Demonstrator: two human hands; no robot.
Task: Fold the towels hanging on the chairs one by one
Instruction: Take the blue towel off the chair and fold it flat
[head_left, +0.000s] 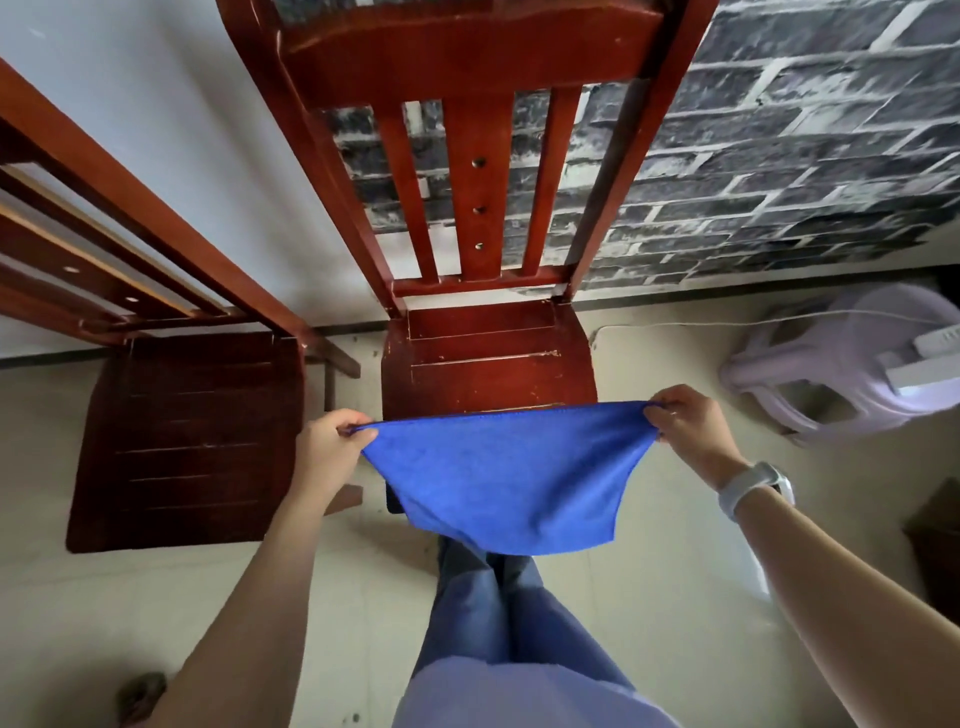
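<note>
Hands pinching towel's upper corners

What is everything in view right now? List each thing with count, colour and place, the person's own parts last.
towel: 1, blue, held stretched in the air in front of the middle chair seat, sagging in the middle
wooden chairs: 2, red-brown; one straight ahead, one at left, neither with a towel on it
plastic stool: 1, pale lilac, on the floor at right, a white device on it
cord: 1, white, running to the stool
brick-pattern wall covering: 1, dark grey, behind the chairs at right
watch: 1, white band, right wrist
left hand: 1, pinches the towel's left corner
right hand: 1, pinches the towel's right corner
legs: blue trousers, bottom centre
</note>
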